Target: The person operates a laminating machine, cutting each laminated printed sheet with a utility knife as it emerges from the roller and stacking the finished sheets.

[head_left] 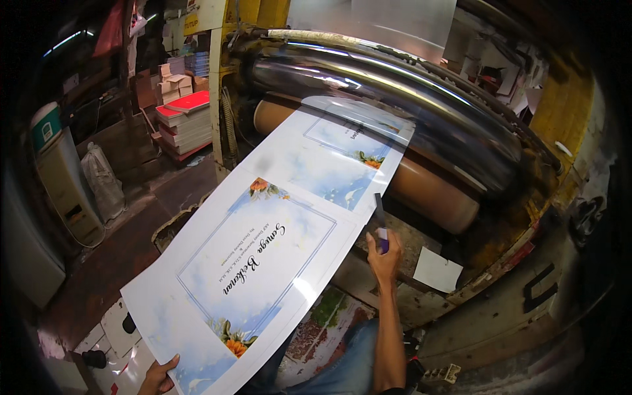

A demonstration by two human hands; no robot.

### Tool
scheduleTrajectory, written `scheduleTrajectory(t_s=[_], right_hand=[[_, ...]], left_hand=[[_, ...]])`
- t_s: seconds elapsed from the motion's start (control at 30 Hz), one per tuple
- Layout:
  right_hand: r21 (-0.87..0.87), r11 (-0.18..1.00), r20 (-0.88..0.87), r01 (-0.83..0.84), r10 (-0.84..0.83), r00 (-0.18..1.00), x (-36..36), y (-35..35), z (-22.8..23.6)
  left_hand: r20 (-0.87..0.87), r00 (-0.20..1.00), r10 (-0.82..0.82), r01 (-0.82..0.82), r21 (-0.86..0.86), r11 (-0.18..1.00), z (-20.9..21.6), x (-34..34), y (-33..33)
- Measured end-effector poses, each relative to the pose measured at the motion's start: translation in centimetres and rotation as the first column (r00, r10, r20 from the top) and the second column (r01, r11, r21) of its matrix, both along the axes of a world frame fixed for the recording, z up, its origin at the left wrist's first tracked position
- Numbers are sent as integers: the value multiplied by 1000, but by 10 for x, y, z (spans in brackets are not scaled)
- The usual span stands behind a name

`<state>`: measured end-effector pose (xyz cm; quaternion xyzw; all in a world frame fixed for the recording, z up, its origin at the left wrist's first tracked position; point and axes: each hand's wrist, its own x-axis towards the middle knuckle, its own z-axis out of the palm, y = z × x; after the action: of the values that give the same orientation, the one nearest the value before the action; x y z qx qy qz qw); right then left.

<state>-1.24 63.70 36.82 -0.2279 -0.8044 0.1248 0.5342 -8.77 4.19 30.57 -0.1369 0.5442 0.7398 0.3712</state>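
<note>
A long glossy printed sheet (263,230) with blue cloud panels, orange flowers and dark script slopes from the machine's rollers down toward me. Its far end lies against the shiny metal roller (368,85). My left hand (159,376) pinches the sheet's near edge at the bottom left, thumb on top. At the sheet's right edge, my right hand (384,258) is closed round a cutter knife (383,240) with a purple handle. The knife's dark blade points up and away, close beside the sheet's edge; whether it touches the sheet I cannot tell.
Below the metal roller runs a brown roller (438,191), inside a worn yellow machine frame (566,125). A small white sheet (437,270) lies on the machine's ledge at right. Red-topped paper stacks (184,122) stand back left, near a white cabinet (69,178).
</note>
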Motion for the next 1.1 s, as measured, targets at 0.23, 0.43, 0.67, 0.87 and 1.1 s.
scheduleTrajectory(t_s=[0.23, 0.43, 0.67, 0.87, 1.1], right_hand=[[313, 865, 498, -392, 202, 843, -17, 59, 9], [-19, 873, 379, -488, 458, 804, -33, 69, 26], [-327, 845, 178, -422, 494, 851, -29, 29, -43], [-402, 787, 145, -468, 559, 816, -62, 19, -84], [-387, 799, 114, -460, 536, 836, -49, -5, -115]], left_hand=[[23, 1000, -18, 19, -11, 1000, -13, 3, -7], [13, 1000, -28, 30, -216, 976, -12, -2, -22], [54, 976, 213, -139, -597, 790, -53, -34, -77], [-161, 986, 34, -86, -333, 939, -255, -122, -83], [-3, 974, 225, -224, -101, 969, -421, -182, 25]])
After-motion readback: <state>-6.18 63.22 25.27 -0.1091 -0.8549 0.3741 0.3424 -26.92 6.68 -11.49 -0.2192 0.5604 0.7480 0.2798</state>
